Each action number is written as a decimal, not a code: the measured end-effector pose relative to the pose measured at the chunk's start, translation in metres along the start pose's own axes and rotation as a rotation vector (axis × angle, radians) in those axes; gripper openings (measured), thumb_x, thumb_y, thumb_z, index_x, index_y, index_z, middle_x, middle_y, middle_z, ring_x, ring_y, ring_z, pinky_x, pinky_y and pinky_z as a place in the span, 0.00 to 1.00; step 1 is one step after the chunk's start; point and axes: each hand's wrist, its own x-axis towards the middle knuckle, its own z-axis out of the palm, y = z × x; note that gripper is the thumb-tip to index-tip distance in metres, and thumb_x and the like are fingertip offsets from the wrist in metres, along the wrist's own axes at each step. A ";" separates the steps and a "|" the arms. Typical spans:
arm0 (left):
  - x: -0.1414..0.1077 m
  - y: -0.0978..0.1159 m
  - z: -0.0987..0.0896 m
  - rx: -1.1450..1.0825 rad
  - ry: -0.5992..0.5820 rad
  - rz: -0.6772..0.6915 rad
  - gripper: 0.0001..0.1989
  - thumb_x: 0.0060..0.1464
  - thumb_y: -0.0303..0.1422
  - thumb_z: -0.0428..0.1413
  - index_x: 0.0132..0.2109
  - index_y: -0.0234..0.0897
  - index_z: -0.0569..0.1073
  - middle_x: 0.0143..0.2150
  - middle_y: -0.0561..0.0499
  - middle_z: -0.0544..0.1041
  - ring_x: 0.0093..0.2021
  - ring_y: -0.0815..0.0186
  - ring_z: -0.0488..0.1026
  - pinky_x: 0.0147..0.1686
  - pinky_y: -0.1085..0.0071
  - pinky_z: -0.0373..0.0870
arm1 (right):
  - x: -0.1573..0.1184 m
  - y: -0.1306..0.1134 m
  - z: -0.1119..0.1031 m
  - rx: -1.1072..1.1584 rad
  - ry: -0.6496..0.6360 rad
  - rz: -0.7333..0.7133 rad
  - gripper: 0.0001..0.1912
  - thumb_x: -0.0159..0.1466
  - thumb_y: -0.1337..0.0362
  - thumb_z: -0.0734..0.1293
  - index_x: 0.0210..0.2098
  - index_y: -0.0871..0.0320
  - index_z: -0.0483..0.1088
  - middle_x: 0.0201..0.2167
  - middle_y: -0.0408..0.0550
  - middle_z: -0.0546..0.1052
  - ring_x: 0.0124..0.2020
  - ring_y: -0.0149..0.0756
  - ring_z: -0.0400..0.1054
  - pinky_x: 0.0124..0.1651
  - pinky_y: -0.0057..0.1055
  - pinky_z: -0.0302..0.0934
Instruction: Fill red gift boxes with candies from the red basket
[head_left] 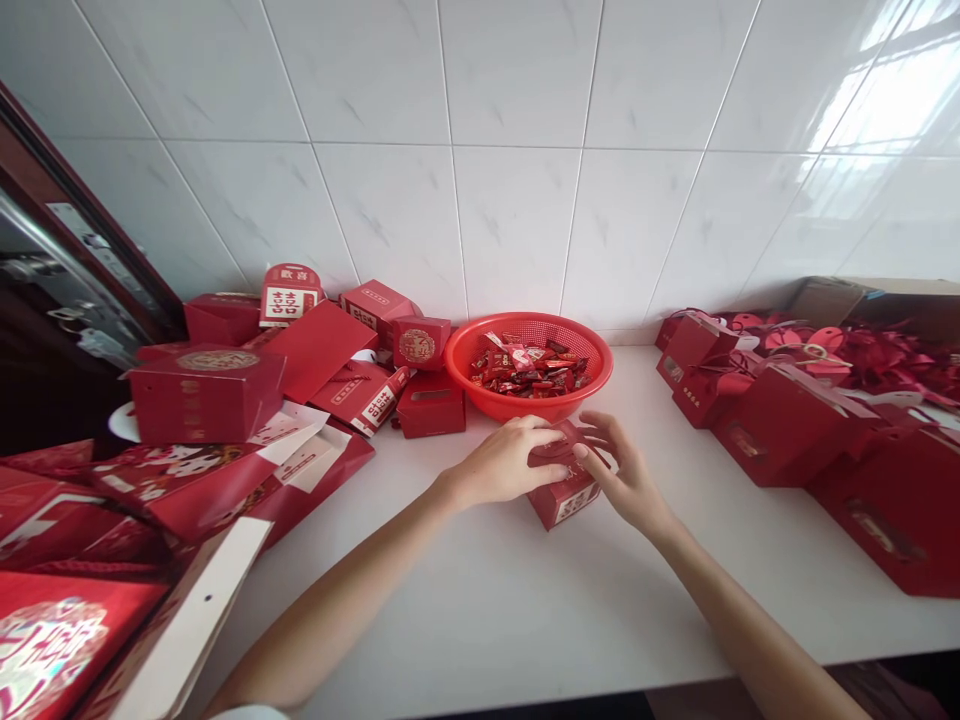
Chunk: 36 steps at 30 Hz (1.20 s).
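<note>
A small red paper gift box (556, 508) with a cream printed panel stands on the white counter in front of me. At its upper left edge, the fingers and thumb of my left hand (510, 462) are closed on the card. My right hand (626, 480) curls round its upper right side, thumb and fingers at the top flaps. The hands partly cover the box's top, so its inside is hidden. Just behind sits a round red plastic basket (530, 405) of wrapped sweets (532, 368).
To the left lie piled red boxes (206, 395) and bags, with a tall card edge (199, 620) jutting forward. A row of red boxes (787, 425) lines the right side, before a cardboard carton (874, 298). White tiles (517, 230) rise behind the counter (465, 610).
</note>
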 end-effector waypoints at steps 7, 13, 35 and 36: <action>0.007 -0.014 0.001 -0.132 0.014 -0.015 0.26 0.61 0.48 0.58 0.63 0.49 0.73 0.62 0.47 0.75 0.61 0.53 0.72 0.60 0.59 0.69 | -0.022 -0.014 0.012 -0.488 -0.013 -0.172 0.27 0.65 0.48 0.68 0.60 0.51 0.65 0.66 0.59 0.65 0.67 0.57 0.61 0.61 0.56 0.64; 0.010 -0.017 0.021 -0.111 0.075 0.008 0.26 0.64 0.47 0.54 0.65 0.47 0.71 0.64 0.46 0.72 0.63 0.53 0.71 0.63 0.58 0.68 | -0.030 -0.012 0.034 -0.690 0.126 -0.077 0.16 0.64 0.58 0.67 0.51 0.54 0.68 0.63 0.62 0.66 0.67 0.60 0.59 0.60 0.58 0.63; 0.013 -0.028 0.072 -0.355 0.010 -0.021 0.24 0.58 0.47 0.49 0.24 0.40 0.48 0.23 0.58 0.46 0.26 0.70 0.47 0.27 0.69 0.46 | -0.101 -0.014 -0.122 -0.737 0.633 -0.031 0.18 0.61 0.50 0.71 0.46 0.52 0.74 0.55 0.55 0.75 0.56 0.54 0.69 0.58 0.56 0.63; 0.012 -0.027 0.076 -0.356 -0.014 -0.010 0.24 0.58 0.47 0.49 0.24 0.40 0.48 0.24 0.58 0.46 0.26 0.70 0.47 0.27 0.69 0.46 | -0.106 -0.012 -0.134 -0.774 0.669 -0.016 0.19 0.61 0.49 0.70 0.46 0.53 0.74 0.55 0.56 0.74 0.57 0.55 0.68 0.59 0.58 0.62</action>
